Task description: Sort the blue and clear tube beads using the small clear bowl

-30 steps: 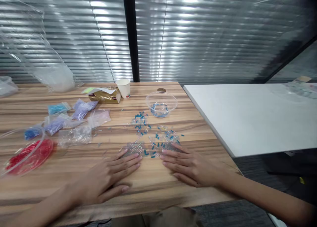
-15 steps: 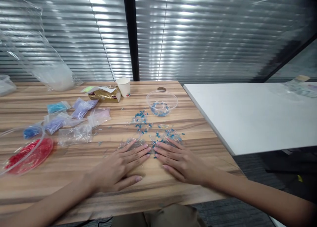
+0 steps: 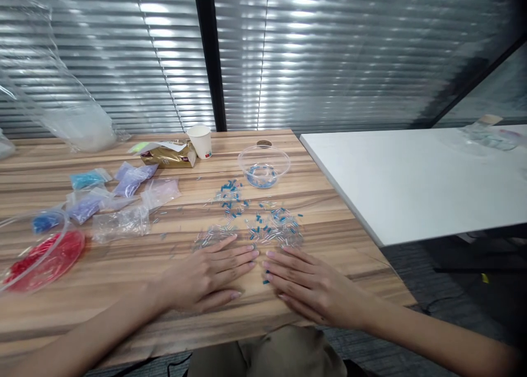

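Blue and clear pieces [image 3: 284, 227] lie loose on the wooden table [image 3: 341, 245], mostly just beyond our left hand [image 3: 201, 277] and right hand [image 3: 315, 286]. We hold all fingers straight, grasping nothing visible, probably flat because the pieces are tiny. Farther out, the clear bowl [image 3: 244, 171] stands perhaps for easy reach.

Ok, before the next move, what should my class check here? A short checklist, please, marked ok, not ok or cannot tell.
1. Left hand open: ok, fingers extended, back of the hand up.
2. Right hand open: ok, likewise.
3. Nothing under the palms: cannot tell, the hands hide it.
4. Loose pieces in one pile: not ok, they lie in several clusters with strays.
5. Clear bowl upright: ok, with blue pieces inside.
6. Paper cup upright and apart from both hands: ok.
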A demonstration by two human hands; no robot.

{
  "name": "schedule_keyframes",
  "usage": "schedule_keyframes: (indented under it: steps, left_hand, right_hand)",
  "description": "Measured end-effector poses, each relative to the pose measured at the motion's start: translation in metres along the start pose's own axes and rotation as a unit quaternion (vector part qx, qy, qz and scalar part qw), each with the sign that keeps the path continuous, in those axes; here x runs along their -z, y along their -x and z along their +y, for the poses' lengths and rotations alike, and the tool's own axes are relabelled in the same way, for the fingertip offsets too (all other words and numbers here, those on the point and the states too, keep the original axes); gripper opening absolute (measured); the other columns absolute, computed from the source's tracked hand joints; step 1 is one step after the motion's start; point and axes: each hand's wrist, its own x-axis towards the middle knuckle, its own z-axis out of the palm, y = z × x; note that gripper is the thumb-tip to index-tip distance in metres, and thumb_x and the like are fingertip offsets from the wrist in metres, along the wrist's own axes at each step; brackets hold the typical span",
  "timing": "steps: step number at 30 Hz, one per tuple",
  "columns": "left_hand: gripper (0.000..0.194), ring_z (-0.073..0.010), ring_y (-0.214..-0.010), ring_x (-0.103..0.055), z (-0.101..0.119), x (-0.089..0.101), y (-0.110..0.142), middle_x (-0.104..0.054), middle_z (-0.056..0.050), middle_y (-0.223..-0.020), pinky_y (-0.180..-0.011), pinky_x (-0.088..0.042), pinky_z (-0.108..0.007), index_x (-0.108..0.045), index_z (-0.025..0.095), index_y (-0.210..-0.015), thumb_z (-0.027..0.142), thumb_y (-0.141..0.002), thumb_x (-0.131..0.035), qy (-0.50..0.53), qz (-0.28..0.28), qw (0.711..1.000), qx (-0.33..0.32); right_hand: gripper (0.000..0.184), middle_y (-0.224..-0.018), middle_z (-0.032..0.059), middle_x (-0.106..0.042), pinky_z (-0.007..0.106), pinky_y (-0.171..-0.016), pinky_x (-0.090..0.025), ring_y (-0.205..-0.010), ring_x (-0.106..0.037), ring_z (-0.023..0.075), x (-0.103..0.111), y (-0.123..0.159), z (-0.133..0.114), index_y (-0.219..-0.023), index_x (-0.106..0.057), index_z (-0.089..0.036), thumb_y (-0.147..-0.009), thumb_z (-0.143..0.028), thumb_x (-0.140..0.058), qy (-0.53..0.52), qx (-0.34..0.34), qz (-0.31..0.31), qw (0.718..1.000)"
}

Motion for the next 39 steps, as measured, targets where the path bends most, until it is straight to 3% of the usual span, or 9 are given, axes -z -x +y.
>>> schedule_keyframes:
  steps: [4, 6, 9, 12, 18, 21, 29, 39]
  left_hand:
    - [0.039, -0.0204, -0.114, -0.053, -0.005, -0.008, -0.010, -0.063, -0.010, -0.114, -0.104, -0.035, -0.040, -0.042, 0.014, -0.131, 0.019, -0.092, -0.048, -0.019, 0.141, 0.990, 0.013]
    - [0.038, -0.0202, -0.101, -0.058, -0.008, -0.011, -0.016, -0.066, -0.008, -0.104, -0.092, -0.045, -0.037, -0.044, 0.015, -0.129, 0.021, -0.092, -0.051, -0.018, 0.168, 0.986, 0.012]
    - [0.047, -0.0194, -0.087, -0.059, -0.010, -0.015, -0.020, -0.065, -0.008, -0.096, -0.078, -0.049, -0.033, -0.032, 0.016, -0.137, 0.028, -0.094, -0.047, -0.008, 0.153, 0.988, 0.022]
    - [0.050, -0.0171, -0.079, -0.058, -0.010, -0.017, -0.019, -0.062, -0.006, -0.088, -0.072, -0.049, -0.029, -0.022, 0.020, -0.142, 0.030, -0.097, -0.039, 0.021, 0.123, 0.989, 0.073]
    - [0.050, -0.0138, -0.086, -0.059, -0.014, -0.019, -0.015, -0.061, -0.003, -0.095, -0.080, -0.048, -0.026, -0.021, 0.028, -0.143, 0.024, -0.096, -0.041, 0.164, 0.117, 0.971, 0.127]
    - [0.050, -0.0126, -0.087, -0.059, -0.017, -0.020, -0.013, -0.062, -0.002, -0.098, -0.081, -0.048, -0.025, -0.024, 0.029, -0.142, 0.021, -0.096, -0.041, 0.183, 0.129, 0.964, 0.141]
    - [0.047, -0.0158, -0.087, -0.057, -0.017, -0.019, -0.007, -0.061, -0.005, -0.095, -0.078, -0.047, -0.028, -0.028, 0.024, -0.140, 0.011, -0.095, -0.034, 0.047, 0.120, 0.985, 0.111]
    - [0.040, -0.0171, -0.093, -0.057, -0.011, -0.017, -0.016, -0.062, -0.009, -0.105, -0.080, -0.047, -0.029, -0.037, 0.017, -0.134, 0.010, -0.094, -0.040, 0.028, 0.133, 0.990, 0.041]
  right_hand:
    - [0.024, -0.106, 0.0095, -0.067, 0.033, -0.093, -0.049, -0.107, -0.057, 0.0196, -0.012, -0.007, 0.000, -0.112, -0.057, -0.007, -0.091, -0.015, -0.051, 0.002, -0.012, 0.070, 0.997]
    - [0.020, -0.098, 0.0084, -0.068, 0.032, -0.088, -0.050, -0.100, -0.058, 0.0195, -0.017, -0.011, 0.001, -0.108, -0.058, -0.008, -0.091, -0.016, -0.051, -0.008, -0.019, 0.082, 0.996]
    - [0.015, -0.093, 0.0081, -0.066, 0.033, -0.085, -0.049, -0.095, -0.056, 0.0201, -0.020, -0.016, 0.003, -0.101, -0.059, -0.009, -0.092, -0.018, -0.050, -0.022, -0.041, 0.076, 0.996]
    - [0.015, -0.087, 0.0074, -0.062, 0.033, -0.076, -0.048, -0.085, -0.054, 0.0188, -0.019, -0.017, 0.007, -0.093, -0.059, -0.011, -0.093, -0.015, -0.045, -0.028, -0.058, 0.042, 0.997]
    - [0.025, -0.086, 0.0074, -0.059, 0.031, -0.073, -0.045, -0.081, -0.050, 0.0175, -0.013, -0.020, 0.012, -0.092, -0.059, -0.013, -0.094, -0.010, -0.035, -0.047, -0.071, 0.013, 0.996]
    - [0.024, -0.091, 0.0082, -0.060, 0.032, -0.077, -0.045, -0.086, -0.050, 0.0181, -0.012, -0.022, 0.013, -0.096, -0.059, -0.013, -0.093, -0.008, -0.035, -0.061, -0.071, 0.012, 0.996]
    - [0.025, -0.089, 0.0091, -0.061, 0.031, -0.074, -0.046, -0.083, -0.054, 0.0184, -0.011, -0.006, 0.011, -0.100, -0.058, -0.012, -0.093, -0.009, -0.034, -0.029, -0.060, 0.049, 0.997]
    - [0.029, -0.094, 0.0094, -0.063, 0.032, -0.076, -0.047, -0.088, -0.054, 0.0191, -0.002, 0.013, 0.013, -0.099, -0.060, -0.014, -0.093, -0.009, -0.033, 0.020, -0.107, 0.051, 0.993]
